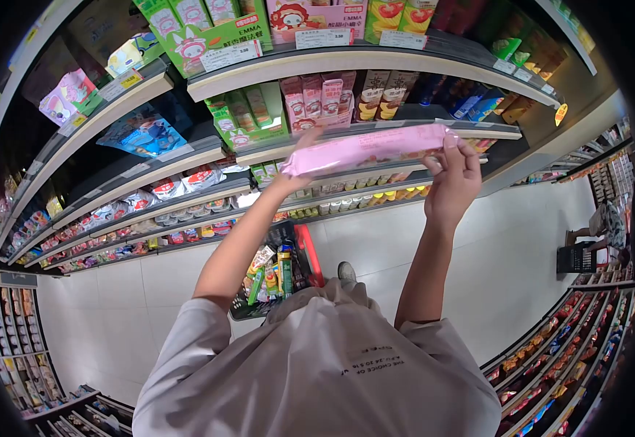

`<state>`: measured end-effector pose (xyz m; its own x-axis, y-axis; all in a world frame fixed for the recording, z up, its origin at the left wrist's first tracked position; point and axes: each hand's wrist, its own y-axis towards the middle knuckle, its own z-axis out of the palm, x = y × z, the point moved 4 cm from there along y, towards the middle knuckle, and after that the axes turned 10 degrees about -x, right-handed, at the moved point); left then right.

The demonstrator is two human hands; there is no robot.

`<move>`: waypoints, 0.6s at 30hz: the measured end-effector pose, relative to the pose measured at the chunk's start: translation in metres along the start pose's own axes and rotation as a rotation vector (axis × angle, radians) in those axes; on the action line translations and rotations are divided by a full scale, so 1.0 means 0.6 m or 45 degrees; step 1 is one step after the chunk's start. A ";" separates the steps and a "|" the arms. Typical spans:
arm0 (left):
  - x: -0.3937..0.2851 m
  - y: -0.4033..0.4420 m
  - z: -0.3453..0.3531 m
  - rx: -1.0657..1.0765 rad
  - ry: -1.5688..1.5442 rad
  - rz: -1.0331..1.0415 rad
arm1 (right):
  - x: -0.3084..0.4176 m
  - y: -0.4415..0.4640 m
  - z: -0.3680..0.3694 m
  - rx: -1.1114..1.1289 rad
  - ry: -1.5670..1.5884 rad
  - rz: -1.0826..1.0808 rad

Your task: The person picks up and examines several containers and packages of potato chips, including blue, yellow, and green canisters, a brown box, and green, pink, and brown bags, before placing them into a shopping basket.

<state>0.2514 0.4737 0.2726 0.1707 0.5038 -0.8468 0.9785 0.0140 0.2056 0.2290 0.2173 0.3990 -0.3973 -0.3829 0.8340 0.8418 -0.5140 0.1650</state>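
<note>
A long pink snack packet [375, 149] spans both my hands in front of the shelves, nearly level, its right end slightly higher. My right hand [454, 171] pinches the packet's right end between thumb and fingers. At the other end, my left hand [294, 177] holds the packet from behind; its fingers are blurred and partly covered by the wrapper. Just beyond the packet, pink boxes of snack packs [321, 102] and a green box [248, 116] stand on a shelf.
A black shopping basket [241, 309] with a red handle [308, 255] and several packaged goods is on the floor at my left. Shelf edges [375, 62] curve close ahead. Another person [605, 222] is at the far right beside a dark basket [574, 258].
</note>
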 end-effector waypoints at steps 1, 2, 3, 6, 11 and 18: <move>0.004 -0.038 -0.014 0.055 -0.418 -0.139 | -0.006 -0.005 -0.017 -0.016 -0.004 0.001; 0.008 -0.074 -0.025 0.109 -0.833 -0.289 | -0.018 -0.014 -0.028 0.048 0.077 0.143; -0.013 -0.119 -0.042 0.153 -1.214 -0.297 | -0.030 -0.023 -0.035 0.110 0.161 0.288; -0.091 -0.237 -0.097 -0.102 -1.526 -0.217 | -0.066 -0.062 -0.043 0.098 0.038 0.375; -0.065 -0.331 -0.146 -0.682 -0.960 -0.356 | -0.129 -0.133 -0.006 0.378 -0.265 0.610; -0.057 -0.388 -0.222 -1.008 -0.572 -0.344 | -0.131 -0.183 0.031 0.859 -0.099 0.784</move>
<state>0.0026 0.5684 0.3191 0.1394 0.0207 -0.9900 0.6570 0.7461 0.1081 0.1744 0.3180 0.3251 0.1973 -0.3756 0.9055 0.9414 0.3305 -0.0681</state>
